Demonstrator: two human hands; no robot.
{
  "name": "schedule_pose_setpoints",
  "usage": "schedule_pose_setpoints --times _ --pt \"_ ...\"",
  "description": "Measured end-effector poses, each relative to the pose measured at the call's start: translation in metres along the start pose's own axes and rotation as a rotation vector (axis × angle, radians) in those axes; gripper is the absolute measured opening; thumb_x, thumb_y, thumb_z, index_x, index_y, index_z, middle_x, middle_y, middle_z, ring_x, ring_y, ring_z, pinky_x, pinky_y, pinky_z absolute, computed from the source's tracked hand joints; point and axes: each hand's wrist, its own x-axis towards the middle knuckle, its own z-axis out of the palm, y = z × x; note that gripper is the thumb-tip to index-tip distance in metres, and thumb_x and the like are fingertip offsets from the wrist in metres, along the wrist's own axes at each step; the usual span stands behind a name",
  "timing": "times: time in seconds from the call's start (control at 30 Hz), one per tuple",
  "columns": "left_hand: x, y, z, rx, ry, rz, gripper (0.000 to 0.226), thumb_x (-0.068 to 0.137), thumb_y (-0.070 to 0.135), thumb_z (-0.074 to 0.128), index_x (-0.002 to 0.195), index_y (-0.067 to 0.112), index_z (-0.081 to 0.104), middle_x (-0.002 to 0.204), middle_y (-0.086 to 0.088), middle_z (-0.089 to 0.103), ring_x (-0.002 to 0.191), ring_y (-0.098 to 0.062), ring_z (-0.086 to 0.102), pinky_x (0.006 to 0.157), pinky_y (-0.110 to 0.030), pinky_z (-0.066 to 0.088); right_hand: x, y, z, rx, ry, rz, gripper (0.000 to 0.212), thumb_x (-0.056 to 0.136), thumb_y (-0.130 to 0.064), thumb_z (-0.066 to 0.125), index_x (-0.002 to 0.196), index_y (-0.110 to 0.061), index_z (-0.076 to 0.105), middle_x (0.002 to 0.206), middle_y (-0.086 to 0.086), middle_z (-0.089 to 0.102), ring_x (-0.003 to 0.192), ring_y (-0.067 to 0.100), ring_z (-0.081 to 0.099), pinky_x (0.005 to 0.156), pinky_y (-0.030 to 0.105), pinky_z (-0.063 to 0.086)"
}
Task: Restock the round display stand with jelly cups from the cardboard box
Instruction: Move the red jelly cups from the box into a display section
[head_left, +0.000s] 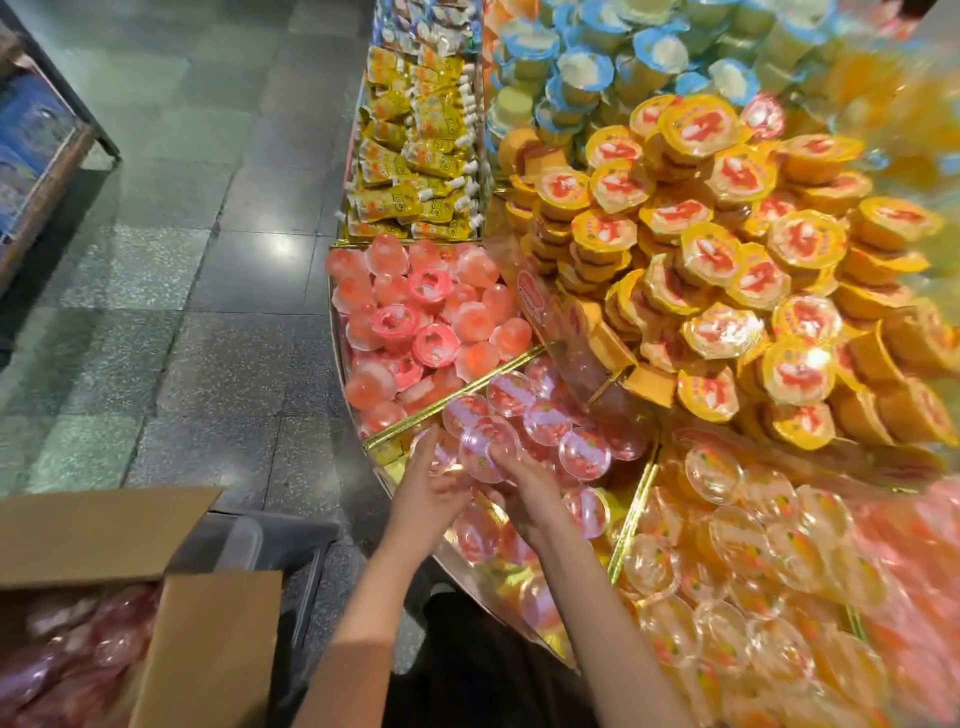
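Your left hand (427, 487) and right hand (524, 486) meet over the stand's (457, 564) pink wedge, fingers curled around a clear, round plastic jelly cup (487, 453) with red filling, held tilted just above the other glossy cups. Gold foil dividers (451, 399) edge the wedge. The brown cardboard box (208, 644), flaps up, sits at your lower left, with blurred pink cups inside.
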Motion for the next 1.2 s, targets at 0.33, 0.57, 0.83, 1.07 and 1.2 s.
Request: schedule_pose_setpoints --times 0.33,0.57,0.83,1.07,1.2 --pt "0.002 -0.027 -0.003 0.326 -0.070 -0.253 0.080 0.091 0.026 0.064 0.154 0.020 0.014 0.160 -0.006 0.016 0.147 -0.023 0.016 0.118 -0.040 0.018 0.069 0.006 -0.012 0.113 0.325 0.087 0.036 0.093 -0.037 0.060 0.107 -0.005 0.062 0.086 0.008 0.069 0.072 0.019 0.065 0.074 0.030 0.054" --pt "0.010 -0.034 0.005 0.285 -0.062 -0.353 0.077 0.092 0.034 0.061 0.154 0.021 0.016 0.161 -0.004 0.013 0.147 -0.025 0.018 0.116 -0.043 0.022 0.077 0.024 -0.020 -0.054 0.406 0.040 0.051 0.089 -0.038 0.065 0.129 -0.007 0.055 0.110 0.009 0.068 0.089 0.023 0.063 0.085 0.038 0.051" --pt "0.011 -0.029 0.014 0.295 -0.040 -0.339 0.059 0.095 0.020 0.058 0.148 0.017 0.032 0.158 -0.005 0.019 0.146 -0.025 0.020 0.116 -0.036 0.022 0.078 0.034 -0.017 -0.057 0.466 0.122 0.063 0.079 -0.044 0.074 0.125 -0.006 0.055 0.107 0.009 0.066 0.092 0.025 0.066 0.082 0.042 0.055" --pt "0.007 -0.031 -0.001 0.214 -0.043 -0.349 0.050 0.095 0.027 0.058 0.142 0.019 0.043 0.146 -0.003 0.041 0.131 -0.029 0.045 0.105 -0.042 0.039 0.073 0.031 -0.018 -0.072 0.435 0.158 0.052 0.078 -0.049 0.074 0.103 -0.006 0.061 0.097 0.017 0.071 0.080 0.033 0.068 0.066 0.038 0.058" --pt "-0.002 -0.032 -0.012 0.085 0.020 -0.353 0.044 0.090 0.019 0.064 0.132 0.013 0.052 0.128 -0.007 0.058 0.112 -0.018 0.054 0.095 -0.029 0.042 0.063 0.027 -0.007 -0.075 0.453 0.151 0.047 0.076 -0.056 0.070 0.090 -0.012 0.060 0.082 0.012 0.067 0.066 0.026 0.066 0.064 0.038 0.057"
